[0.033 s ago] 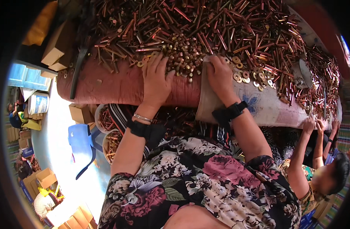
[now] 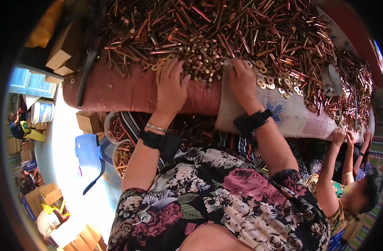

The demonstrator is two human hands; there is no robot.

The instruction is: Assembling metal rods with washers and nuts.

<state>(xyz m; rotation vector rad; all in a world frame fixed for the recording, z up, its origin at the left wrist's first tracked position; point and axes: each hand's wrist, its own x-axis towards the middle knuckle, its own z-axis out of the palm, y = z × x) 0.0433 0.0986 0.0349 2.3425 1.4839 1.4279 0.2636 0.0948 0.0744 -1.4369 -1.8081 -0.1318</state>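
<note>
My left hand [image 2: 172, 87] lies palm down, fingers stretched and thumb apart, on a red padded table edge [image 2: 116, 90]. Its fingertips touch the near side of a pile of brass-coloured nuts [image 2: 202, 56]. To the right of that pile, my right hand [image 2: 243, 81] rests on a whitish sack cloth [image 2: 279, 117]. Its fingers are bent in, and whatever may be between the fingertips is hidden. Flat round washers [image 2: 288, 83] are scattered just right of this hand. Behind everything spreads a thick heap of copper-coloured bolt-like rods [image 2: 250, 25].
A dark bar [image 2: 87, 77] lies across the padded edge at left. Cardboard boxes [image 2: 59, 54] stand beside the heap. A metal bowl [image 2: 332, 80] leans among the rods. A blue chair [image 2: 89, 157] and tubs of rods [image 2: 124, 157] are below left. A co-worker's hands [image 2: 339, 134] are at far right.
The nuts at the front of the pile lie slightly differently. Both of my hands are nearly where they were.
</note>
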